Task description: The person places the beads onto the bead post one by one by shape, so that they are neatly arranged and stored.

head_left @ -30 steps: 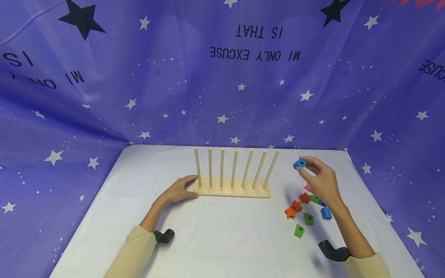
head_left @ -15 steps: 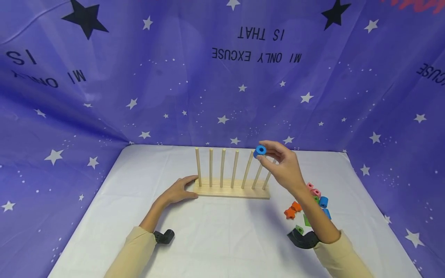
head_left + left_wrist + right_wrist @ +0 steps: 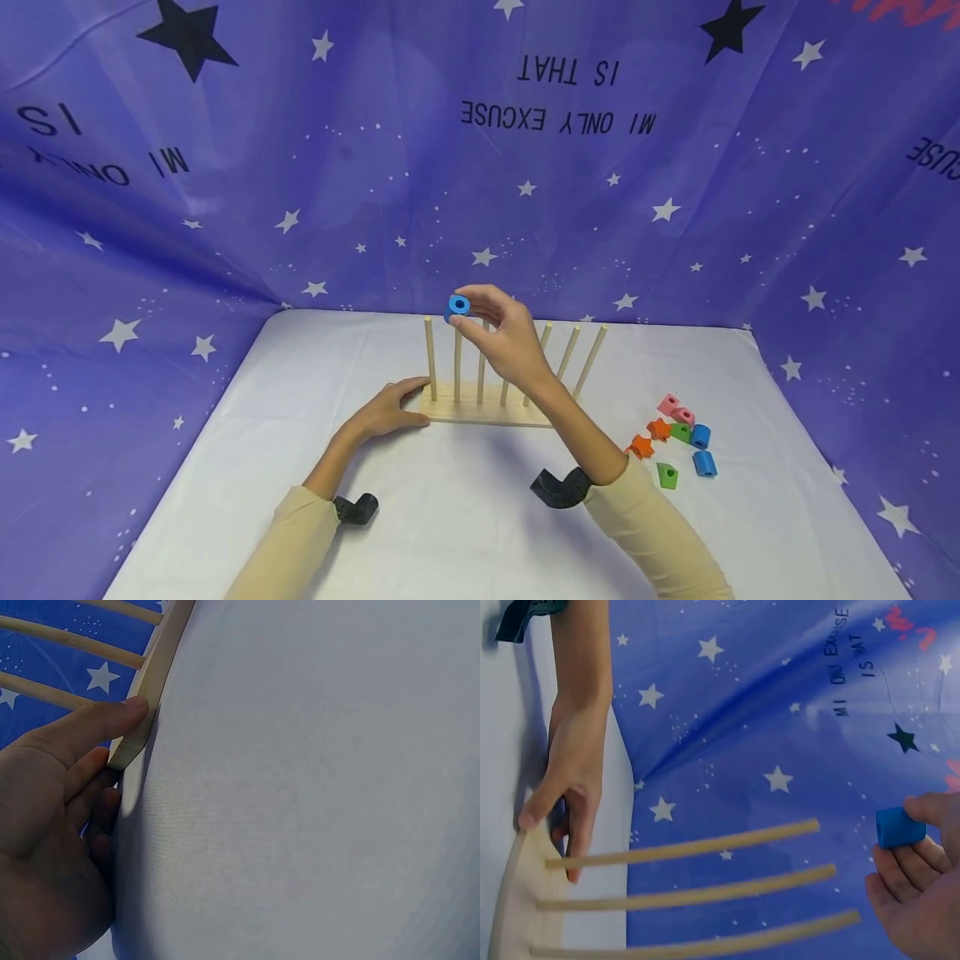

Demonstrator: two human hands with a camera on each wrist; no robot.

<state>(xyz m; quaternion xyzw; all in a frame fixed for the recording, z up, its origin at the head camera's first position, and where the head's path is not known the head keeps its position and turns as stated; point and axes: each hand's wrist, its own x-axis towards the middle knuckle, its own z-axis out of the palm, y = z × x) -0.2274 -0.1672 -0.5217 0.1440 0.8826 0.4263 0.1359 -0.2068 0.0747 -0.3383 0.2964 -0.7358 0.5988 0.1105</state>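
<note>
A wooden peg board (image 3: 480, 410) with a row of several upright pegs stands on the table. At its left end my left hand (image 3: 384, 412) grips the base, the thumb on the front side and the fingers round the end; the left wrist view shows the thumb pressing the base edge (image 3: 154, 682). Between thumb and fingertips my right hand (image 3: 512, 340) pinches a blue cylindrical bead (image 3: 458, 307), its hole facing up. In the head view this bead covers the top of the second peg from the left. The right wrist view shows the blue bead (image 3: 900, 826) apart from the peg tips.
To the right on the white tablecloth (image 3: 450, 517) lie loose beads: blue cylinders (image 3: 704, 463), orange stars (image 3: 641, 447), green blocks (image 3: 667, 475) and pink ones (image 3: 668, 405). A purple star-patterned curtain (image 3: 420, 200) surrounds the table. My right forearm crosses in front of the board's right part.
My right hand has carried the blue bead leftward, from above the loose beads to over the left pegs. The left hand has stayed at the board's end.
</note>
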